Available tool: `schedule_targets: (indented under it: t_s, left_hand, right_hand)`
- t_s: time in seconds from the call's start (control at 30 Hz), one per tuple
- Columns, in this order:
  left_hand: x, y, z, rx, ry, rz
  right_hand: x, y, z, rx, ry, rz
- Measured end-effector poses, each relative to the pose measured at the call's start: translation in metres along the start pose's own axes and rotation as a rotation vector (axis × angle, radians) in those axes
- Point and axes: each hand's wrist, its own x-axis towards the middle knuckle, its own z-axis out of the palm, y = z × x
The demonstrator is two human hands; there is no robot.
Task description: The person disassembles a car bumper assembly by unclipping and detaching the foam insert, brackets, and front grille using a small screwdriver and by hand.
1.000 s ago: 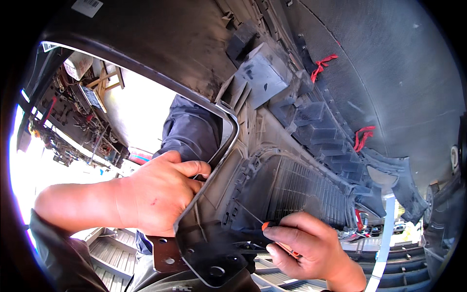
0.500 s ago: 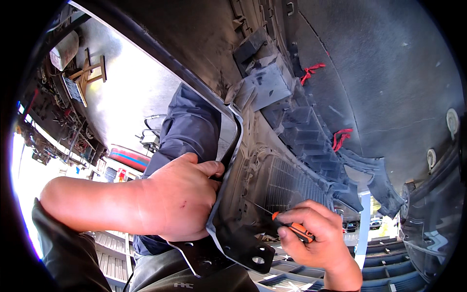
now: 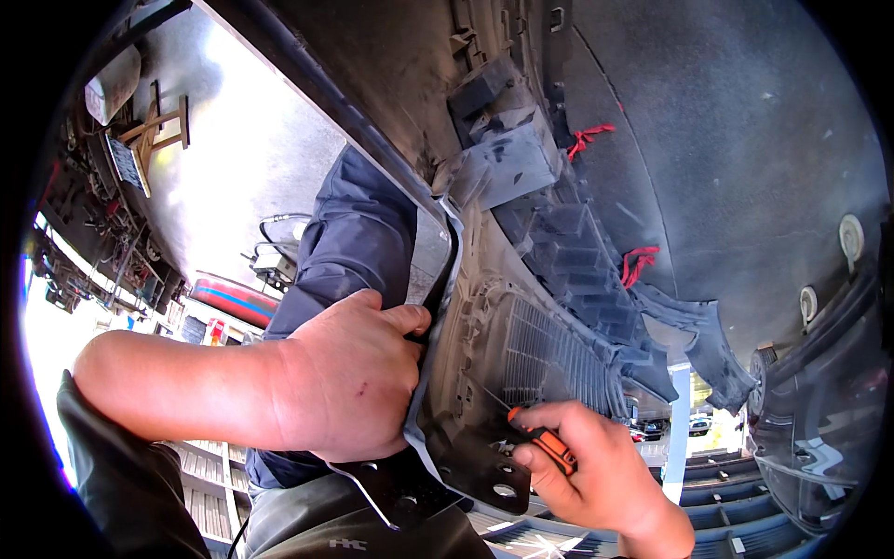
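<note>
My left hand (image 3: 358,387) is closed over the edge of a large dark car bumper cover (image 3: 480,256), its thumb on top and its fingertips hidden behind the edge. In my right hand (image 3: 596,466) is a screwdriver (image 3: 549,447) with an orange and black handle. Its thin shaft points up and left at the cover's inner side, beside a slatted grille (image 3: 549,354). Whether the tip touches is too fine to tell. A black bracket (image 3: 484,480) with round holes lies below, near my lap.
Red ties (image 3: 641,265) hang by the dark ribbed parts at the right. A wooden stand (image 3: 151,135) is on the pale floor, upper left. A dark car (image 3: 819,438) stands at the far right. My trousered leg (image 3: 354,233) reaches under the cover.
My right hand and the screwdriver have shifted slightly left, and the handle slopes more steeply. My left hand keeps its hold. The whole view has swung a little.
</note>
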Motion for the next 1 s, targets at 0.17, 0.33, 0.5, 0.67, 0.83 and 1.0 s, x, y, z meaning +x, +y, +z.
schedule_targets:
  t_s: [0.17, 0.33, 0.5, 0.67, 0.83, 1.0]
  left_hand:
    - [0.001, 0.001, -0.001, -0.033, -0.006, -0.02]
    - [0.001, 0.0, 0.0, -0.028, 0.017, -0.011]
    - [0.0, 0.0, 0.004, -0.021, 0.027, -0.006]
    - [0.002, -0.003, 0.006, -0.066, 0.059, -0.004]
    - [0.002, -0.006, 0.007, -0.074, 0.054, 0.033]
    - [0.002, -0.012, 0.018, -0.142, 0.093, 0.057]
  right_hand:
    - [0.0, -0.004, -0.007, 0.35, -0.132, 0.378]
    - [-0.012, -0.01, 0.009, 0.575, -0.026, 0.407]
    - [-0.015, -0.001, 0.016, 0.343, -0.033, 0.262]
    - [-0.012, 0.014, 0.029, 0.202, 0.046, 0.061]
    - [-0.011, 0.022, 0.037, 0.149, 0.155, -0.079]
    - [-0.004, 0.029, 0.03, 0.1, 0.098, -0.137]
